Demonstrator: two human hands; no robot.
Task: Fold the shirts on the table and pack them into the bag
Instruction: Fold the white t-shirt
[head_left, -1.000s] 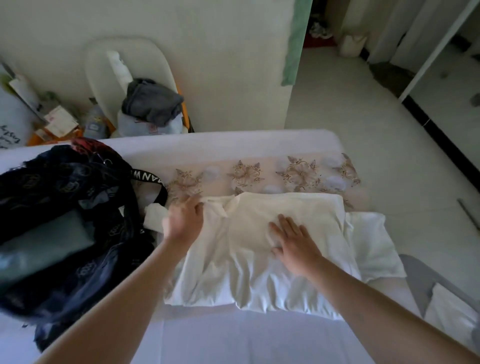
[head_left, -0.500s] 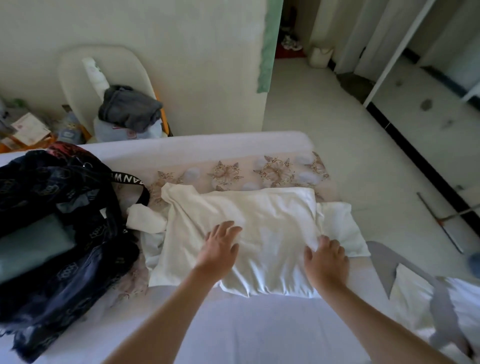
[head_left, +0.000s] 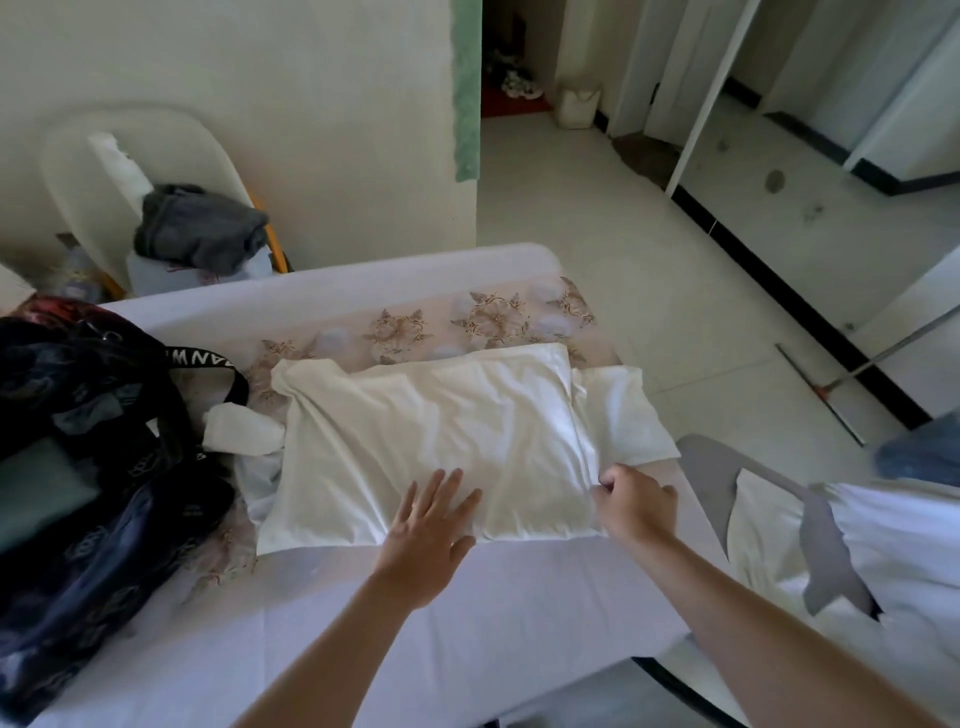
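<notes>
White shirt (head_left: 431, 431) lies part-folded mid-table (head_left: 415, 623), long axis left to right, one sleeve poking right, the other bunched left toward the dark bag (head_left: 78, 467). Left hand (head_left: 423, 535) flat, fingers spread, pressing the near edge. Right hand (head_left: 636, 501) curled, pinching the near right corner (half a second ago it lay loosely there). Shirt unmoved since. Bag strap just beside the shirt's far left corner; grey garment (head_left: 200, 228) beyond the table.

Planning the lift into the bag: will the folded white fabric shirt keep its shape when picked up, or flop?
Probably floppy: the folded white fabric shirt puckers where the right hand pinches its edge. Likely to unfold if lifted by one edge: a flap sticks out loose on the right.
</notes>
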